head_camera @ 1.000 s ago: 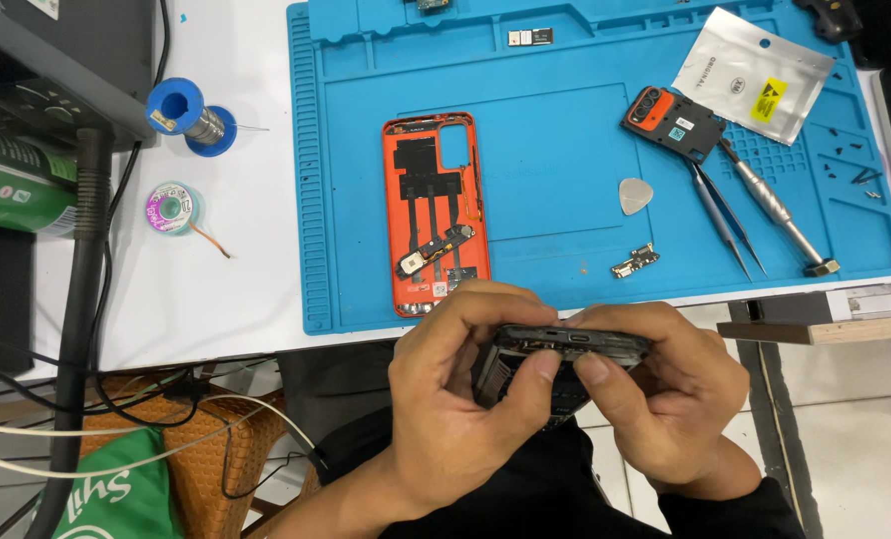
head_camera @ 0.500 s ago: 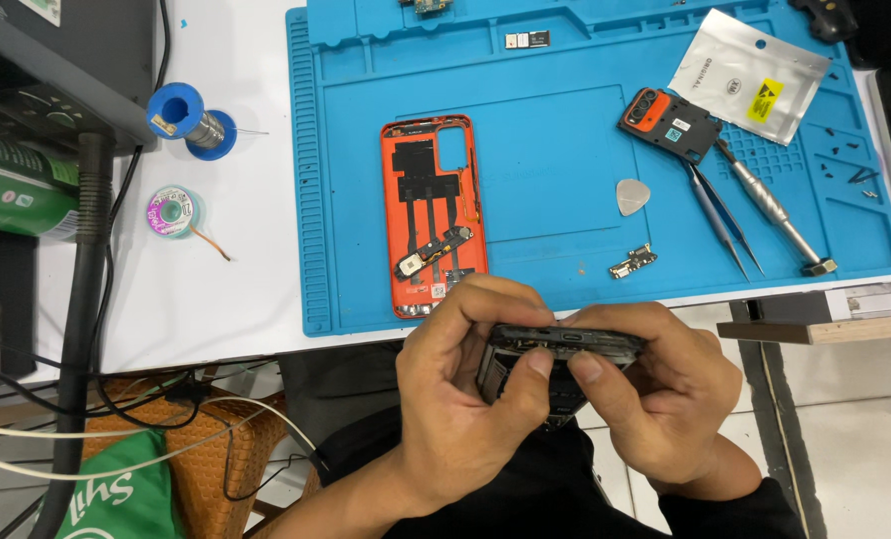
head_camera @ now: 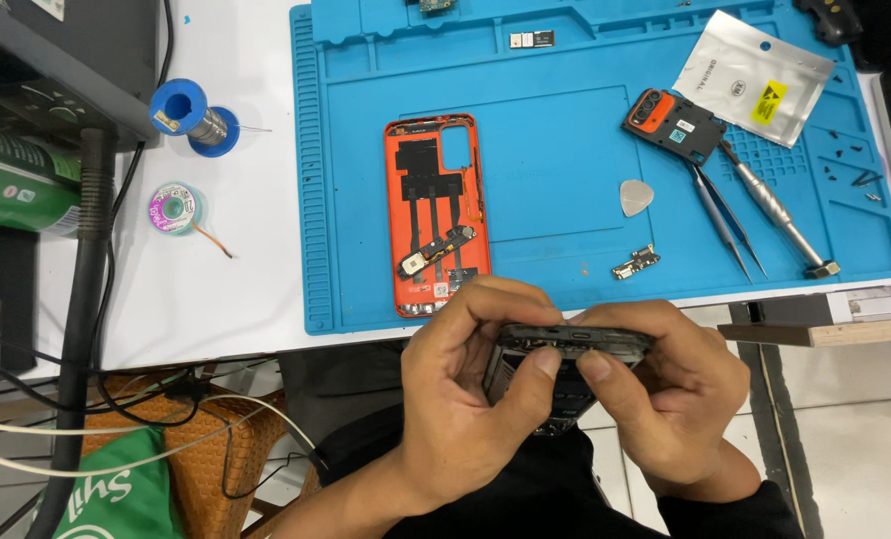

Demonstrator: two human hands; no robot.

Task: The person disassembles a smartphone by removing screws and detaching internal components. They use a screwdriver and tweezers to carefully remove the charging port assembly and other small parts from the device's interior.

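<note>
A white desk [head_camera: 216, 289] carried a large blue work mat [head_camera: 565, 90] that filled most of the view. On the mat lay an orange phone back cover [head_camera: 433, 215], inner side up, and to its right a silver foil pouch [head_camera: 755, 75], a small black and orange camera cover [head_camera: 677, 122], a screwdriver [head_camera: 780, 215], tweezers [head_camera: 725, 225] and a grey pick [head_camera: 636, 197]. Below the desk edge, near the person's lap, the left hand [head_camera: 465, 399] and the right hand [head_camera: 680, 389] together gripped a dark phone frame [head_camera: 570, 341] held edge-up, fingers curled over its top and both thumbs pressed against its near side. A blue solder spool [head_camera: 191, 115] sat on the bare desk at left.
</note>
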